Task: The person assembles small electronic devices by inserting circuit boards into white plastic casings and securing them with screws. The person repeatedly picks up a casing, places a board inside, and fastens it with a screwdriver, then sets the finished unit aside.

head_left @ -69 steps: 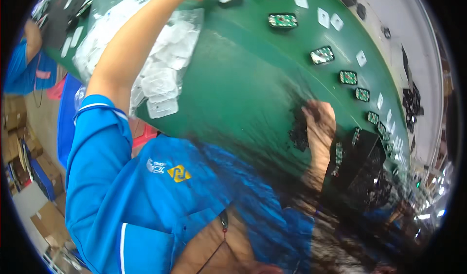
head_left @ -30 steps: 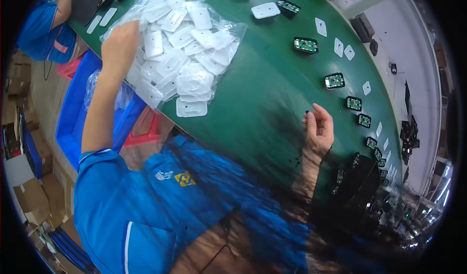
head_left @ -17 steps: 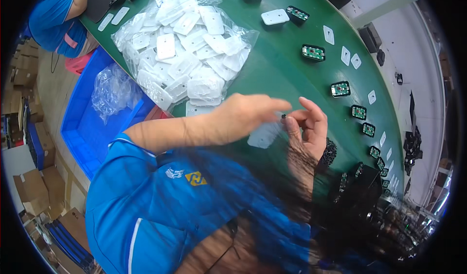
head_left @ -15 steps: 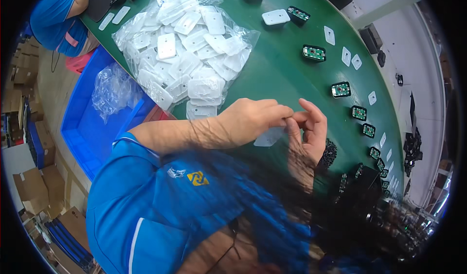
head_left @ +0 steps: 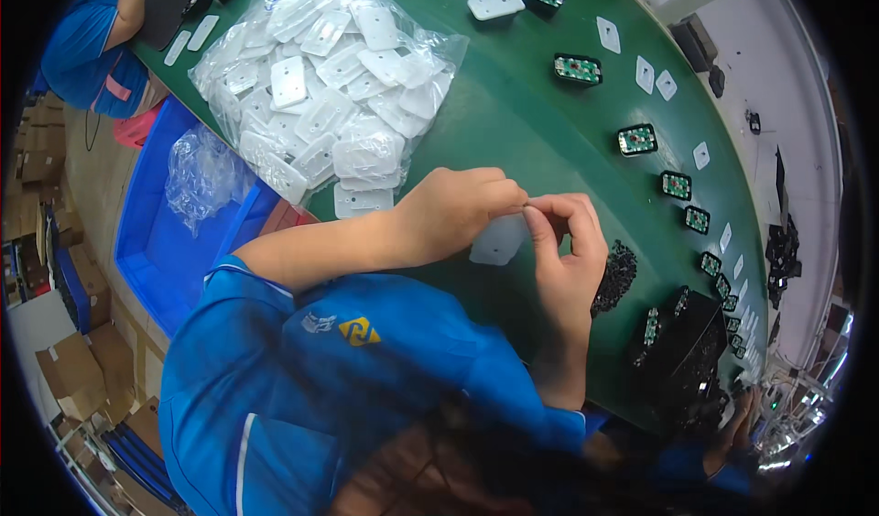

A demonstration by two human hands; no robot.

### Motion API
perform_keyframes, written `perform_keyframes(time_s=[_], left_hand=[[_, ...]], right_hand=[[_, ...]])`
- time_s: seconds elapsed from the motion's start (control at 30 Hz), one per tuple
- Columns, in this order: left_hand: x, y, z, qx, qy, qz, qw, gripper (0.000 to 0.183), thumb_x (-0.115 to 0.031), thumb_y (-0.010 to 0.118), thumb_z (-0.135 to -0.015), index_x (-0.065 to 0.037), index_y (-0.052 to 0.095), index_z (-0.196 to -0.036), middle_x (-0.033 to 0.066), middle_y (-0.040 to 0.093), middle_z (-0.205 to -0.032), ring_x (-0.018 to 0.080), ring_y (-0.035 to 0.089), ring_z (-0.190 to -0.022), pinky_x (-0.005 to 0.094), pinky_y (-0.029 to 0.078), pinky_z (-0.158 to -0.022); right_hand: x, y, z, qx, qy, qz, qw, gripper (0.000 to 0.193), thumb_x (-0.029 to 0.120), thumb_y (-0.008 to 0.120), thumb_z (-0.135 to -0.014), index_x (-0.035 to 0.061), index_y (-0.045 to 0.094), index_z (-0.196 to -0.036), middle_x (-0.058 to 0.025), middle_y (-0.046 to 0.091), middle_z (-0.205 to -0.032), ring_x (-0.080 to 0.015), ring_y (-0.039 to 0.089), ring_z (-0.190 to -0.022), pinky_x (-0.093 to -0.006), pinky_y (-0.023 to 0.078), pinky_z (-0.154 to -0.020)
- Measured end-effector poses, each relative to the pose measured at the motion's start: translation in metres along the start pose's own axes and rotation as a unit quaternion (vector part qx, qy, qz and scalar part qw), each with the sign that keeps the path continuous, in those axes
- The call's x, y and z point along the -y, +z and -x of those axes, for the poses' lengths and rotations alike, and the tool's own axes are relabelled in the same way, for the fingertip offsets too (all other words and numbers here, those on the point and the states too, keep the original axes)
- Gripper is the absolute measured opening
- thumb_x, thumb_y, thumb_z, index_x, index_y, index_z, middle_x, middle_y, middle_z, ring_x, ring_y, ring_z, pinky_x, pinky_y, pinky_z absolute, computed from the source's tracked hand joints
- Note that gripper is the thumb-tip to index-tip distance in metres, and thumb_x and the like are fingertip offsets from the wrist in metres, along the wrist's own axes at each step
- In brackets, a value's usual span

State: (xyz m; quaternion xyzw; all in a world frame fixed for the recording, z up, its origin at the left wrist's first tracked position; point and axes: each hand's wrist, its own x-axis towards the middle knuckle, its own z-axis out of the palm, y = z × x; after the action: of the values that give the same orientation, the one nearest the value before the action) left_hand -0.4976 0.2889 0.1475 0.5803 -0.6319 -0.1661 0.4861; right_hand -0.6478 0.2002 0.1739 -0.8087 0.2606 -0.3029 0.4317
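Observation:
Both hands meet over the green table (head_left: 494, 122), fingertips touching. My left hand (head_left: 458, 206) is closed, its thumb and fingers pinched. My right hand (head_left: 572, 246) pinches with thumb and forefinger at the same spot; whatever is between the fingertips is too small to make out. A translucent white plate (head_left: 499, 241) with rounded corners shows just below my left fingers, partly hidden by them; I cannot tell whether it is held or lies on the table. Beside my right wrist is a heap of tiny black parts (head_left: 618, 276).
A clear bag of white plates (head_left: 320, 86) lies to the left. Black cases with green circuit boards (head_left: 637, 140) and loose white plates (head_left: 645, 75) line the right side. A blue bin (head_left: 151, 232) stands at lower left; a black box (head_left: 682, 347) is at lower right. Another person (head_left: 87, 54) sits at upper left.
My right fingers, raised and spread before, have curled in to meet my left fingertips. The whole view has shifted a little, and hair no longer covers my right wrist.

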Motion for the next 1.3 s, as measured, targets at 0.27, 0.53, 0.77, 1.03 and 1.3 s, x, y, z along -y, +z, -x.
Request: perform_keyframes(time_s=[0.27,0.53,0.77,1.03,1.3], left_hand=[[0.004,0.005,-0.001,-0.035,-0.287,0.325,0.900,0.019,-0.010,0.052,-0.093,-0.001,0.056,-0.110,0.0114,0.065,-0.090,0.0151,0.065,-0.065,0.0276,0.052,-0.061],[0.005,0.013,-0.001,-0.026,-0.300,0.463,0.834,0.020,-0.010,0.051,-0.095,0.006,0.053,-0.106,0.0113,0.060,-0.101,0.0181,0.063,-0.092,0.0297,0.054,-0.084],[0.008,0.006,0.001,-0.009,-0.209,0.056,0.976,0.012,-0.003,0.056,-0.089,0.000,0.057,-0.100,0.0088,0.060,-0.097,0.0173,0.062,-0.087,0.0273,0.052,-0.072],[0.035,0.009,0.005,-0.020,0.024,-0.137,0.990,0.020,0.001,0.060,-0.082,-0.004,0.061,-0.101,0.0103,0.060,-0.093,0.0244,0.062,-0.082,0.0297,0.051,-0.065],[0.022,0.010,0.002,-0.051,-0.215,0.133,0.966,0.009,-0.008,0.059,-0.088,0.000,0.057,-0.089,0.0107,0.059,-0.075,0.0206,0.062,-0.065,0.0313,0.049,-0.057]], right_hand=[[-0.007,0.000,0.005,-0.081,-0.043,0.086,0.992,0.009,0.004,0.068,-0.078,0.0030,0.060,-0.081,-0.0069,0.054,-0.077,-0.0189,0.050,-0.066,-0.0291,0.038,-0.053],[-0.021,0.014,0.013,-0.110,-0.063,0.081,0.989,0.010,0.001,0.067,-0.078,0.0036,0.058,-0.082,-0.0057,0.055,-0.075,-0.0175,0.050,-0.063,-0.0281,0.039,-0.051],[-0.028,0.008,0.016,-0.150,-0.044,0.067,0.985,0.007,0.006,0.062,-0.086,0.0020,0.057,-0.086,-0.0062,0.057,-0.083,-0.0132,0.048,-0.065,-0.0245,0.036,-0.053],[-0.030,0.009,0.015,-0.189,-0.058,0.041,0.979,0.006,0.006,0.060,-0.088,0.0011,0.055,-0.088,-0.0074,0.057,-0.084,-0.0135,0.047,-0.065,-0.0249,0.038,-0.055],[-0.057,0.033,0.007,-0.170,-0.128,0.053,0.976,0.009,0.003,0.055,-0.090,-0.0005,0.049,-0.095,-0.0204,0.061,-0.107,-0.0320,0.060,-0.099,-0.0379,0.047,-0.085]])
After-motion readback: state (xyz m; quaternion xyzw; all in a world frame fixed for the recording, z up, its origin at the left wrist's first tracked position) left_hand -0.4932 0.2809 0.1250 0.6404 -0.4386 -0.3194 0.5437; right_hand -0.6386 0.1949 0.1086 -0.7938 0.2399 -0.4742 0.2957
